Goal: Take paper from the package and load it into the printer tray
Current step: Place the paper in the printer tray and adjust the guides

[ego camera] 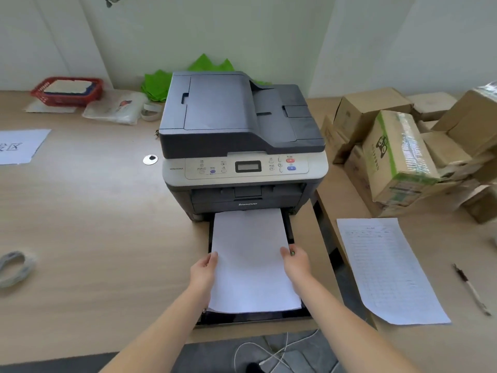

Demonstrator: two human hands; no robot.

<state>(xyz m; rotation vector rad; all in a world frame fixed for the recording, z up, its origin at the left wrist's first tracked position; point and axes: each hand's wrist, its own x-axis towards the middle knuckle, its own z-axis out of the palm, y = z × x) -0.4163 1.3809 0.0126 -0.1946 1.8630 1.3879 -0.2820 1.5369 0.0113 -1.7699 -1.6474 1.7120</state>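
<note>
A grey multifunction printer (242,135) stands on the wooden desk, its black paper tray (289,232) pulled out toward me. A stack of white paper (250,254) lies over the tray, its far end at the printer's slot. My left hand (204,270) grips the stack's left edge and my right hand (295,262) grips its right edge, thumbs on top. No paper package can be made out.
Cardboard boxes (398,149) are piled to the right of the printer. A printed form (387,267) and a pen (470,288) lie at the right. A red basket (67,91), plastic bags, a sheet and coiled cable (14,267) sit at the left.
</note>
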